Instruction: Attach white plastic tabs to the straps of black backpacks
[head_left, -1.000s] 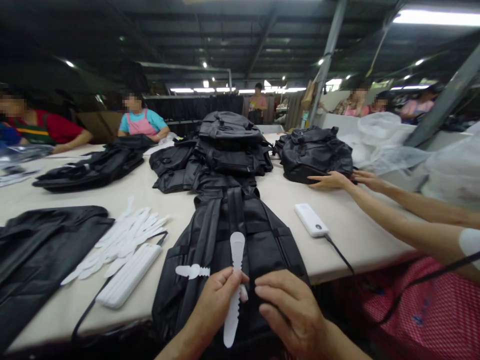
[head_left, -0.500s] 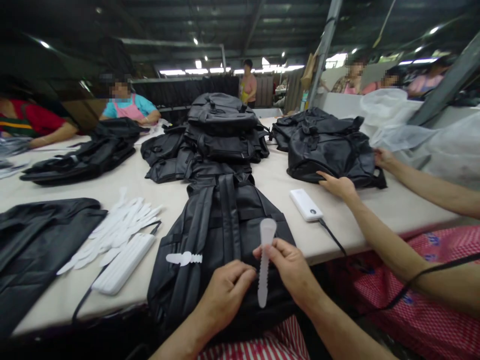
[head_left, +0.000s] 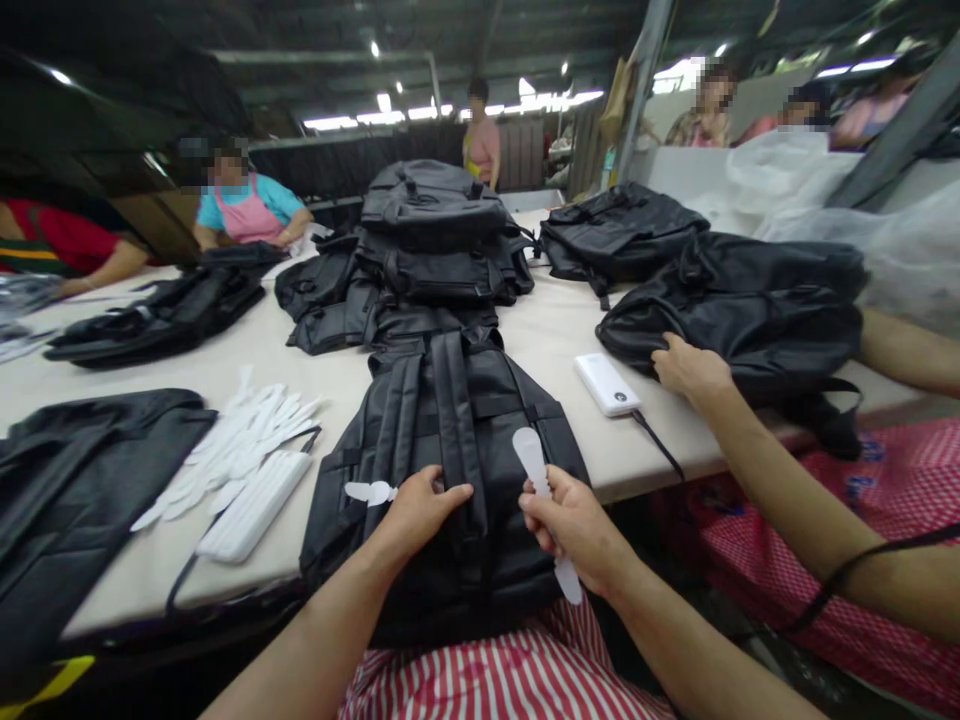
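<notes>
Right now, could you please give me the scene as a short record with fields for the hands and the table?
Left hand: at the straps of a black backpack; grip unclear
Right hand: holding a white strip
On backpack: smaller white piece, beside left hand
Table, left: loose white strips, white device, black bag
Table, right: corded white device
Table, far: stacked black bags
Co-worker's hand: touching another black bag

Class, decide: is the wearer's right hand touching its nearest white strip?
Touching: the head view shows the right hand gripping the white strip, whose ends protrude.
</notes>
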